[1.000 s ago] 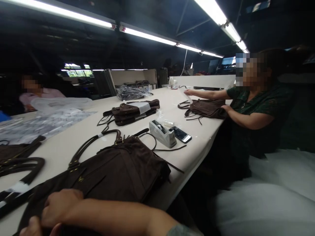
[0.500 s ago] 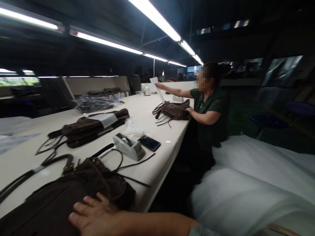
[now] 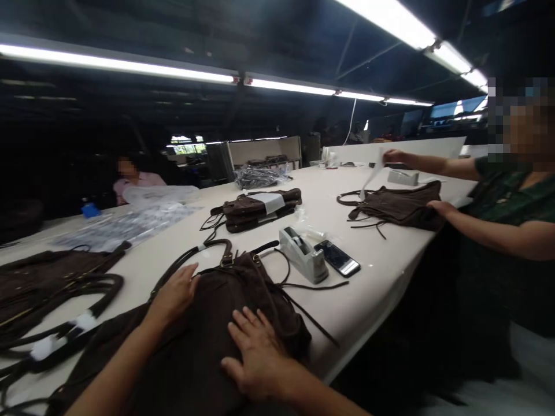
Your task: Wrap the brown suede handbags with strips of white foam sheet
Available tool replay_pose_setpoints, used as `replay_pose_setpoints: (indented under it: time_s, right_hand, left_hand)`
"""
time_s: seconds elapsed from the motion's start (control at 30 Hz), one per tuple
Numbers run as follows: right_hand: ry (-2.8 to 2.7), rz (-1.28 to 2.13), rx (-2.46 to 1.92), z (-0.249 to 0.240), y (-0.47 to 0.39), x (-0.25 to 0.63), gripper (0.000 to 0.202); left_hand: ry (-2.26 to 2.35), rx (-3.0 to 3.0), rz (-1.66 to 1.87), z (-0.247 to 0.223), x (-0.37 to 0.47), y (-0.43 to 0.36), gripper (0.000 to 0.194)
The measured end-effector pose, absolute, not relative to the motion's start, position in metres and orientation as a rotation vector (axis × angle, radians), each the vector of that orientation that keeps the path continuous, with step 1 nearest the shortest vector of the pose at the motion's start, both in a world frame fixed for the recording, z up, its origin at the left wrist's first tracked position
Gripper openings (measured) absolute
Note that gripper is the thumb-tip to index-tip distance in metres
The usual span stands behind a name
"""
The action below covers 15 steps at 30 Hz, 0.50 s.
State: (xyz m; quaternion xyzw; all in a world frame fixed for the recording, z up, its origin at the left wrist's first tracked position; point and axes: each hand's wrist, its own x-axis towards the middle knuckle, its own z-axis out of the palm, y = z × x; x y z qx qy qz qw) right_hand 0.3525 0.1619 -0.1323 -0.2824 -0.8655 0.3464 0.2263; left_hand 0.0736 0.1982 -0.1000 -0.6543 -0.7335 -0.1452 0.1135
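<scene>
A dark brown handbag [image 3: 203, 341] lies flat in front of me, its handle [image 3: 225, 251] pointing away and thin straps trailing off to the right. My right hand [image 3: 258, 355] rests palm down on it with the fingers spread. Along the bag's far left edge, my left hand [image 3: 176, 294] lies with its fingers stretched out, touching the fabric near the handle. Just past the bag stand a grey tape dispenser [image 3: 303, 254] and a phone [image 3: 338, 258].
Another brown bag [image 3: 47, 277] with wrapped handles lies at left. Bags banded with white paper [image 3: 260, 208] sit farther back. A co-worker at right holds a white strip [image 3: 373, 173] over a brown bag [image 3: 399, 205]. Plastic sheets [image 3: 130, 225] cover the table's left side.
The view has swung left, bringing my left hand, the left-hand bag and a seated person into sight. My right hand stays flat on the bag. The co-worker's white strip is lower.
</scene>
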Motion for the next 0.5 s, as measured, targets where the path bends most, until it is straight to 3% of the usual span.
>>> replay_pose_setpoints:
  time_s: [0.23,0.37,0.5]
  right_hand:
    - [-2.340,0.721,-0.856,-0.134,0.155,0.363,0.036]
    - [-2.648,0.623,-0.785,-0.061,0.169,0.362,0.032]
    - [-2.751,0.211,-0.687,0.005,0.212,0.291,0.029]
  left_hand:
    - [-2.371,-1.852,-0.500,-0.157,0.088,0.192,0.051]
    - [-2.436,-1.841,-0.543,-0.152,0.084,0.191,0.046]
    - [-2.470,-1.876,-0.540,-0.150,0.084,0.189,0.044]
